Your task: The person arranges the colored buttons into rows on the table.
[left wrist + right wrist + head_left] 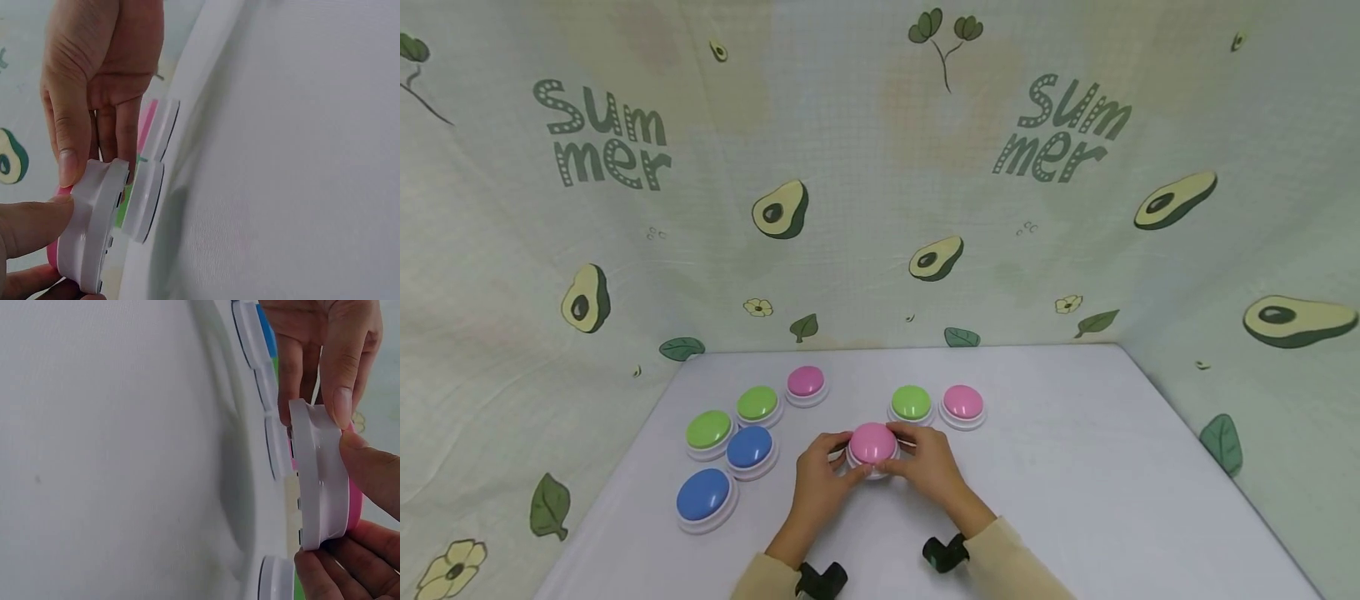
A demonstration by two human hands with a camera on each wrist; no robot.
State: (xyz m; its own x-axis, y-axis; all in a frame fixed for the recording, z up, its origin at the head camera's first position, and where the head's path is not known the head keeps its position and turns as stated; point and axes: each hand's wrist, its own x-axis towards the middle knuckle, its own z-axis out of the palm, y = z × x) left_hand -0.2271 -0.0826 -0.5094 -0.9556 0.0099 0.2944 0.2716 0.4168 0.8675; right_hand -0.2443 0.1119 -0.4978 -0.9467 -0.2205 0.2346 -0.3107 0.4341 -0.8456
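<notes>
A pink push button with a white base (872,443) is held between both hands near the middle of the table. My left hand (822,483) grips its left side, thumb at the near edge and fingers behind. Opposite it, my right hand (931,468) pinches the right side the same way. The two thumbs nearly meet at the front. In the left wrist view the white base (87,231) appears raised off the table, with small feet on its underside. A green button (912,403) and another pink button (963,403) sit just behind the right hand.
Left of the hands stand a large blue button (703,494), a second blue button (749,447), two green buttons, one in front (708,430) and one behind (757,403), and a pink button (806,382). The white table (1112,483) meets a patterned cloth (850,125) behind.
</notes>
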